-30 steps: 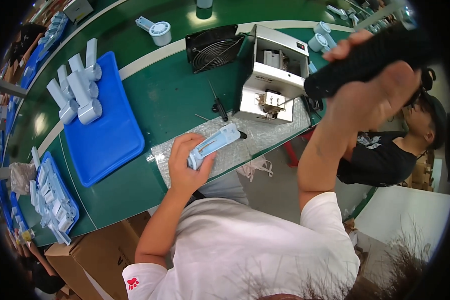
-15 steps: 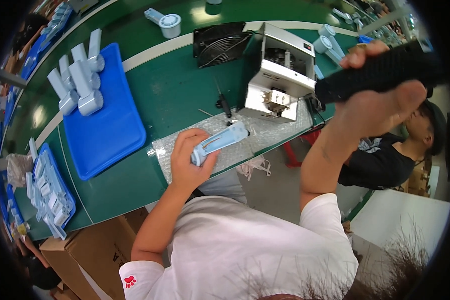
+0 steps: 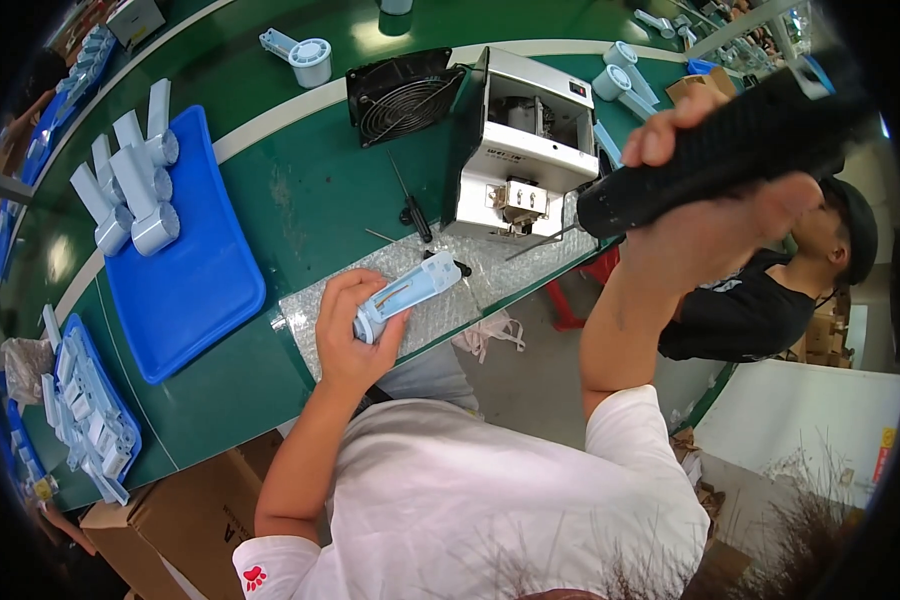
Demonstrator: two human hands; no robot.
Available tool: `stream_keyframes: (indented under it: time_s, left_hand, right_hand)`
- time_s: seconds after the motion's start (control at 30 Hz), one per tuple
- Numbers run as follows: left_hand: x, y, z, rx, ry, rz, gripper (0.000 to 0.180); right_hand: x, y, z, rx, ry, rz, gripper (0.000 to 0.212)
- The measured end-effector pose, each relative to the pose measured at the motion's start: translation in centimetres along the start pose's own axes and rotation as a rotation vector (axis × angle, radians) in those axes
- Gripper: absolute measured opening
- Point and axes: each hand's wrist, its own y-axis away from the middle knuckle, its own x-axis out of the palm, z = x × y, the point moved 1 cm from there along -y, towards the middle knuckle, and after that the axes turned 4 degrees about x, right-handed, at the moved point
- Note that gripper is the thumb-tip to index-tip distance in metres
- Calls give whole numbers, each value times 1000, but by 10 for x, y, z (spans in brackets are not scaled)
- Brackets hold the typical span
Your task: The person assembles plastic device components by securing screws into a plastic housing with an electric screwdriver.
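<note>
Light-blue housing in the left hand, black power driver in the right hand — bit apart from the housing.
Left fingers closed round its rounded end, open face up, above bubble wrap on the green tabletop; right fingers wrapped round the driver — bit pointing down-left, near the silver machine.

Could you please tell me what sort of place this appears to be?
Probably a factory assembly line: the right hand grips what looks like a black power driver, a blue tray bears several similar light-blue parts, and a metal machine stands on the green workbench.
</note>
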Motion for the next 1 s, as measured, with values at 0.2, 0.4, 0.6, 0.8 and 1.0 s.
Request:
stream_keyframes:
  time_s: [0.2, 0.4, 0.6, 0.8, 1.0]
  left_hand:
    - [1, -1, -2, 20, -2, 3, 33]
    - [1, -2, -1, 20, -4, 10, 33]
    - [-2, 1, -3, 3, -36, 2, 33]
    - [1, 4, 4, -4, -3, 26, 35]
    - [2, 5, 5, 3, 29, 2, 36]
  right_hand:
    - [16, -12, -5, -305, 4, -95, 65]
    - [37, -18, -1, -192, 9, -106, 49]
    - [8, -11, -13, -177, 44, 45, 62]
    - [6, 25, 24, 92, -715, 377, 79]
    - [24, 31, -1, 115, -542, 365, 85]
